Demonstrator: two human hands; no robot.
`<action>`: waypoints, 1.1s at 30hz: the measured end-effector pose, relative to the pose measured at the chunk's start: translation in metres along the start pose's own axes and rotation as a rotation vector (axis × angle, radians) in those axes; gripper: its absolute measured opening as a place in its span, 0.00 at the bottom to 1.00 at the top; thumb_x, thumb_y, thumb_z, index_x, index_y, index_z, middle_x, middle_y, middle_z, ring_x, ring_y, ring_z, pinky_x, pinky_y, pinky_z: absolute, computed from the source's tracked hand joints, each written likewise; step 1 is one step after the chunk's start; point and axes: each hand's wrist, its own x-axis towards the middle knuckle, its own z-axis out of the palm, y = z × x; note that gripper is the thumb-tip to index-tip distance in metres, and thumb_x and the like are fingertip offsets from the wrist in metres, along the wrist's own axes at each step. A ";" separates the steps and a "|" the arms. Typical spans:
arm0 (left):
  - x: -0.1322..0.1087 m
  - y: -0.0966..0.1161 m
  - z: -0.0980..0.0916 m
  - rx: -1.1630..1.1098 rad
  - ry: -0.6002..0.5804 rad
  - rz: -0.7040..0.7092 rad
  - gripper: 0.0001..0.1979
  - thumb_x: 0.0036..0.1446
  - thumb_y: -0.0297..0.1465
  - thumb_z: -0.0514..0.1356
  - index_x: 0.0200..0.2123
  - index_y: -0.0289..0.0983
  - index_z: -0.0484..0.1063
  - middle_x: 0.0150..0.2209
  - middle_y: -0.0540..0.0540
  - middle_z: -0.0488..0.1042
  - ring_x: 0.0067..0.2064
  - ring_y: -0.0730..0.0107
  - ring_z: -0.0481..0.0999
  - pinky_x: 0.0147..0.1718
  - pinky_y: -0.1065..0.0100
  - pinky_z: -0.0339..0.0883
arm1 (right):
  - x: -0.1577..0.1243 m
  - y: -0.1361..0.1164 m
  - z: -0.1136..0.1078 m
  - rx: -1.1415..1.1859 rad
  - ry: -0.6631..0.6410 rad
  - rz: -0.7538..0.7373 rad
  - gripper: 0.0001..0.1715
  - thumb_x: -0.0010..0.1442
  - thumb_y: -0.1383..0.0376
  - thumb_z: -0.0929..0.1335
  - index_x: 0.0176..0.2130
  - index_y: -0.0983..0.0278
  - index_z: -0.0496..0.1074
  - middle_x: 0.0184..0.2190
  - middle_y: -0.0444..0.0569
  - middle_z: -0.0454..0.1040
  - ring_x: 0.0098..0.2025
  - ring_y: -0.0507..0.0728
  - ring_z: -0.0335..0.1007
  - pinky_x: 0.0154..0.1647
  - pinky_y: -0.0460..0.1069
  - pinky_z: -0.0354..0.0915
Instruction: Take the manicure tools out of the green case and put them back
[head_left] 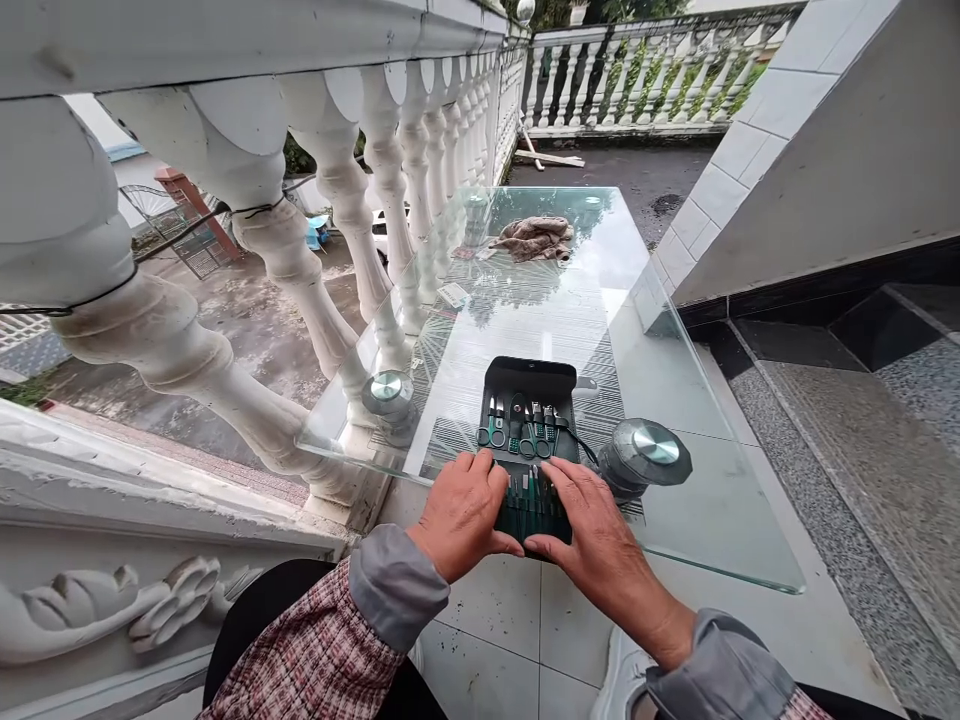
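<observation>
two hands, the left hand and the right hand, grasp opposite sides of an open black rectangular case of green-handled tools, fingers curled, at the transparent glass table's near edge. light, even pressure should keep the tools seated. forearms converge, thumbs nearly meeting.

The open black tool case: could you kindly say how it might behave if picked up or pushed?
The open black tool case would probably hinge if lifted by one end, as it lies spread in panels. Its green-handled metal scissors sit in a row of tools, so they may stay put. Pushed, it might slide on the smooth, clear glass tabletop.
</observation>
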 end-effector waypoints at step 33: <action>0.008 -0.003 0.004 -0.096 -0.032 0.092 0.41 0.25 0.50 0.69 0.41 0.36 0.60 0.49 0.38 0.63 0.46 0.52 0.66 0.40 0.55 0.65 | -0.004 0.015 -0.016 0.045 -0.182 -0.042 0.50 0.46 0.64 0.72 0.62 0.57 0.46 0.61 0.52 0.52 0.63 0.64 0.47 0.61 0.61 0.53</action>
